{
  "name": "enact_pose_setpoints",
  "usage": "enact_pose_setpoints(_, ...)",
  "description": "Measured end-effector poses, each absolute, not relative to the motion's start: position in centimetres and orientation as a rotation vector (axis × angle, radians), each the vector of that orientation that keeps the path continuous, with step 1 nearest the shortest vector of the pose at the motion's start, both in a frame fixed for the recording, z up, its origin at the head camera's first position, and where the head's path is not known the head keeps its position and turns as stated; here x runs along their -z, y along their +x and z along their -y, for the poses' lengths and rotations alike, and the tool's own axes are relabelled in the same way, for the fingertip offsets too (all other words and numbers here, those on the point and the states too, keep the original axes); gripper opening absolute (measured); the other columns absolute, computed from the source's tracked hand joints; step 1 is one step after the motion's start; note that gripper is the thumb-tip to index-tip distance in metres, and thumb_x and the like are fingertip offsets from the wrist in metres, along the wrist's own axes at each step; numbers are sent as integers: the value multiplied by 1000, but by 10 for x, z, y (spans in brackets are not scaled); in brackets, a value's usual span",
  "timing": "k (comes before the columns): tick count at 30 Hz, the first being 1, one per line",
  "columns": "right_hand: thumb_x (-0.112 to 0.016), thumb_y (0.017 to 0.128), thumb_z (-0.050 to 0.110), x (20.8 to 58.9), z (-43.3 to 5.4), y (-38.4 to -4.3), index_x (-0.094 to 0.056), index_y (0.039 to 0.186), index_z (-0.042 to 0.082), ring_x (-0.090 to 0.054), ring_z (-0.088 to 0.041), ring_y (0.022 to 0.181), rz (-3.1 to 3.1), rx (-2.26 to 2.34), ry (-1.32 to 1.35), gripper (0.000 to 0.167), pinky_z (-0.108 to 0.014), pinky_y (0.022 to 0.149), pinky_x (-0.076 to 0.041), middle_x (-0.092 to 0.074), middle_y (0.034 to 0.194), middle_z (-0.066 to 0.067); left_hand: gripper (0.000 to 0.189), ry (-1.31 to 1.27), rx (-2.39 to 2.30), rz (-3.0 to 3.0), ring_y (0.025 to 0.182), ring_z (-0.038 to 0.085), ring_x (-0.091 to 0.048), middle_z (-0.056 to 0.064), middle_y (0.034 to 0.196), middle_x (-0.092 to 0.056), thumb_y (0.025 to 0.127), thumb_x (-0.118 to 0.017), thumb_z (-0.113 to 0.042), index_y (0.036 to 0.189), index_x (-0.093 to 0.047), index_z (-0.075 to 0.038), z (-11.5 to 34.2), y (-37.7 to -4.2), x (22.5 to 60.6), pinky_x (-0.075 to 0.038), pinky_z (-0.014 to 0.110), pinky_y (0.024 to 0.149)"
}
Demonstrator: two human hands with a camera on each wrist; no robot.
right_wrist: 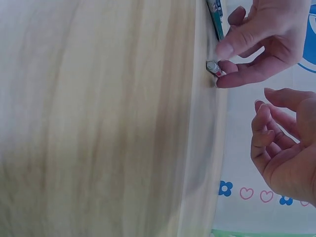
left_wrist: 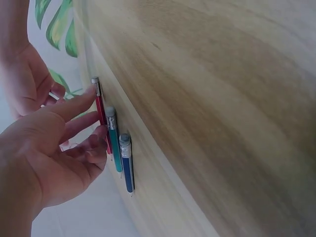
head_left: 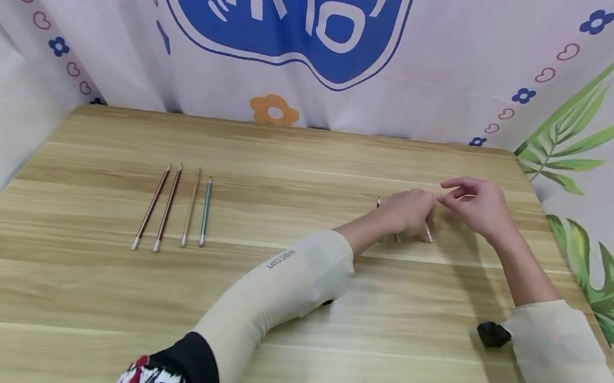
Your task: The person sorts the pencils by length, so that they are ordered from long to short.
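My left hand (head_left: 410, 209) is at the right part of the table, with its fingers around a red pencil (left_wrist: 101, 108) that lies there. In the right wrist view, its thumb and a finger pinch the pencil at the white eraser end. A teal pencil (left_wrist: 115, 148) and a dark blue pencil (left_wrist: 128, 173) lie beside the red one, mostly covered by the left hand in the head view. My right hand (head_left: 478, 205) hovers just to the right, fingers loosely bent, holding nothing.
On the table's left part lie two dark red pencils (head_left: 152, 205), a yellow pencil (head_left: 191, 207) and another teal pencil (head_left: 205, 211), roughly side by side with points away from me. Behind the wooden table (head_left: 270, 314) hangs a printed cloth (head_left: 436, 105).
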State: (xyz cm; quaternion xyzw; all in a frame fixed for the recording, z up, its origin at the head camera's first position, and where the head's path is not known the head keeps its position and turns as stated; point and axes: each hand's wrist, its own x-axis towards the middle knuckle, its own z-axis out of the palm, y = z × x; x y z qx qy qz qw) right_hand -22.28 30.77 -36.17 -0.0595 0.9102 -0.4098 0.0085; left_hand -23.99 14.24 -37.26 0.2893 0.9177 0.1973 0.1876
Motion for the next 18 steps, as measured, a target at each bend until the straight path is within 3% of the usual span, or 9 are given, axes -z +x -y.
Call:
enact_pose_setpoints(3, -75, 93, 3, 363, -310, -224, -66, 120, -12, -67, -7, 62, -2847, 1285, -179, 32, -19, 54, -53, -73, 84, -8, 31, 836, -517, -2588, 94, 7, -61, -9, 107, -69, 81, -91, -27, 105, -74, -17, -143, -239, 373, -53, 24, 79)
enact_pose_setpoints(10, -75, 94, 3, 364, -312, -224, -66, 121, -12, -65, -6, 62, -2853, 1278, -172, 33, -18, 54, -52, -73, 85, -9, 35, 900, -509, -2579, 81, 8, -59, -6, 95, -65, 80, -92, -35, 95, -68, -13, -145, -239, 377, -51, 23, 67)
enact_pose_setpoints(18, -75, 94, 4, 364, -312, -224, -67, 121, -12, -64, -6, 61, -2858, 1281, -170, 33, -17, 53, -50, -72, 85, -9, 15, 902, -536, -2613, 81, 8, -61, -4, 93, -66, 92, -80, -16, 96, -66, -11, -147, -239, 383, -52, 19, 65)
